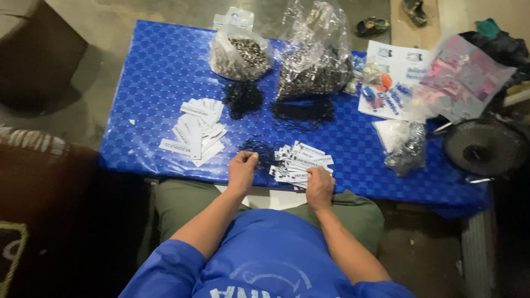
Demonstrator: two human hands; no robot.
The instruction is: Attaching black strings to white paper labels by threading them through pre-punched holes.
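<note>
My left hand [243,170] rests at the near edge of the blue checkered table [154,72], fingers curled beside a small heap of black strings [257,147]; whether it pinches a string I cannot tell. My right hand [320,185] lies on a pile of white paper tags [302,161], fingers pressing on the nearest tags. A second pile of white tags [197,130] sits to the left. Two more heaps of black strings [243,99] [302,112] lie farther back.
Two clear plastic bags of small metal pieces [240,55] [314,66] stand at the back. White printed sheets [395,80], a pink bag [466,77] and a small bag [406,144] lie right. A black fan [486,146] stands beside the table. Sandals [372,25] lie on the floor.
</note>
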